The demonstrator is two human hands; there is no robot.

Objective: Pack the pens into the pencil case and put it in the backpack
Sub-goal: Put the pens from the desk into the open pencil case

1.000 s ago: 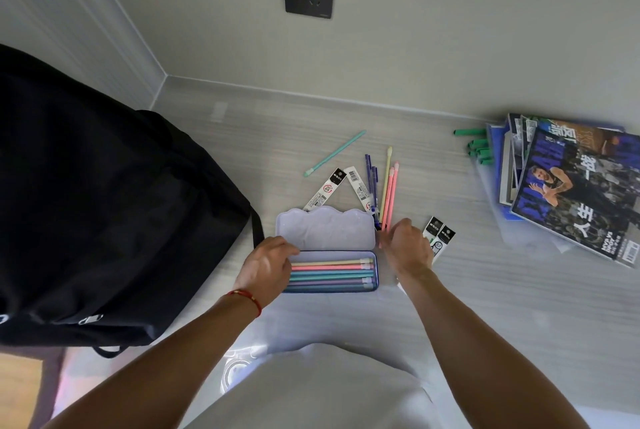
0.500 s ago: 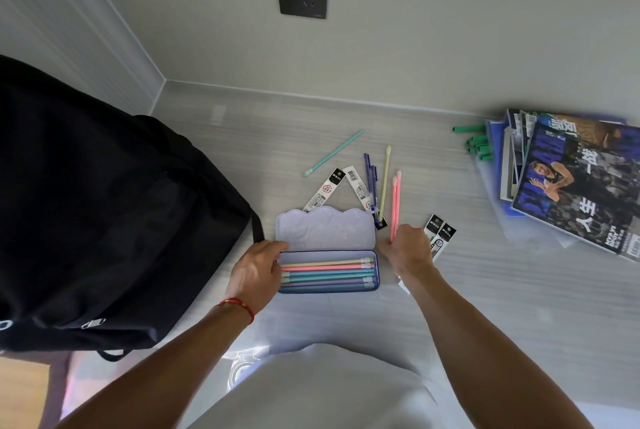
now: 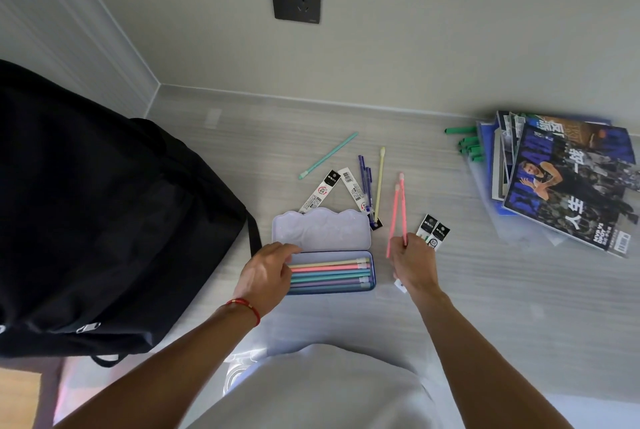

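The right hand pinches two pink pens in its fingers, probably to carry them to the open pencil case. The left hand rests with relaxed fingers on the case's left end, steadying it beside the backpack.
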